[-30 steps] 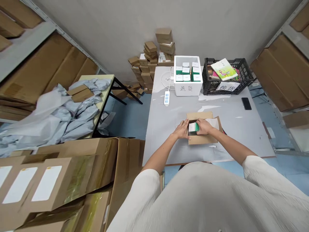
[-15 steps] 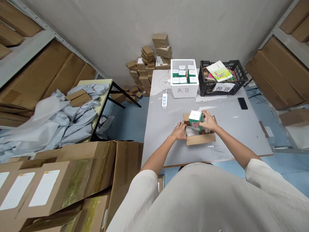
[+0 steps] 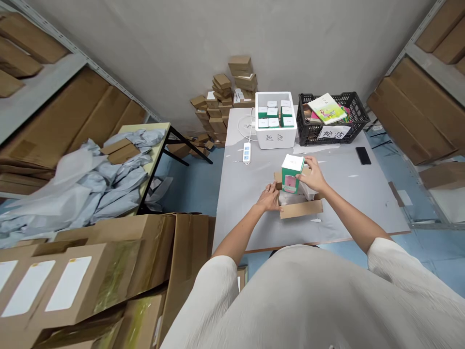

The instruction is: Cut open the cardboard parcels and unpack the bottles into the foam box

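Note:
A small green and white box (image 3: 291,175) is held above an open cardboard carton (image 3: 301,210) by my right hand (image 3: 313,175), whose fingers grip its right side. My left hand (image 3: 269,198) grips the carton's left edge. White wrapping (image 3: 290,198) shows inside the carton, partly covered by the green and white box. Behind them stands a white foam bin (image 3: 275,137) holding several similar boxes.
A black crate (image 3: 316,137) with booklets sits at the table's back right, with a phone (image 3: 363,155) beside it. A power strip (image 3: 247,152) lies left of the foam bin. Large cartons (image 3: 119,271) are stacked at the lower left, below a side table (image 3: 160,145) with grey bags.
My right hand has lifted the green and white box higher out of the carton and slightly to the left. My left hand has stayed at the carton. The camera view has shifted slightly.

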### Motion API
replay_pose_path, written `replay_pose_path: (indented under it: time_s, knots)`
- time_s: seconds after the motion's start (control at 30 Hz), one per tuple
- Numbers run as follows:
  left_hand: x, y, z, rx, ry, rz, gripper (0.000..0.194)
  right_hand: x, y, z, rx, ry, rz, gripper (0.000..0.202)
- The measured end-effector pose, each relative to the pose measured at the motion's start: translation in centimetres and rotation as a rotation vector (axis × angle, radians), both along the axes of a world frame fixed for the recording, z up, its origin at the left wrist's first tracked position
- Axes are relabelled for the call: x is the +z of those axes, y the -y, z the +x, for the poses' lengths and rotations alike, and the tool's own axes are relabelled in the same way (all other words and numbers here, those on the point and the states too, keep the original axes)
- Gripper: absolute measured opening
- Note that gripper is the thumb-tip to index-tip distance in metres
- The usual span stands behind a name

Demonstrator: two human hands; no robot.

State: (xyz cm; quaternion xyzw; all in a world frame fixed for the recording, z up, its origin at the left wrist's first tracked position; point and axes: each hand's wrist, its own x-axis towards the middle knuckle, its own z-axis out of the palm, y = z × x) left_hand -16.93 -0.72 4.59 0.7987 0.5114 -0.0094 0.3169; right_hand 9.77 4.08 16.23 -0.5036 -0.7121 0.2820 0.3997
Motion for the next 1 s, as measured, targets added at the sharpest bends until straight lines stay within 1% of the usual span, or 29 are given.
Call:
replay_pose_path:
  time_s: [0.17,0.3,0.47,0.67,0.87,1.0]
  knots:
    - [0.5,0.6,0.1,0.069,-0.072,0.032,0.071,2.0,-1.1,1.0,-0.017,-0.056,0.061,0.063]
    - [0.7,1.1,-0.8,0.16,-0.119,0.053,0.069,2.5,-1.4,2.3,-0.088,-0.08,0.061,0.056]
    - [0.7,0.8,-2.8,0.264,-0.137,0.098,0.065,1.9,-1.4,3.5,-0.112,-0.109,0.023,0.058]
    - [0.7,-1.1,-4.4,0.295,-0.117,0.104,0.067,0.5,-0.5,3.8,-0.07,-0.086,-0.045,0.06]
    - [0.9,-3.2,-4.5,0.286,-0.121,0.113,0.073,-0.3,1.0,3.7,-0.03,-0.137,-0.117,0.06]
    - [1.3,-5.5,-3.8,0.315,-0.133,0.186,0.087,-0.5,2.2,3.7,0.011,-0.152,-0.161,0.06]
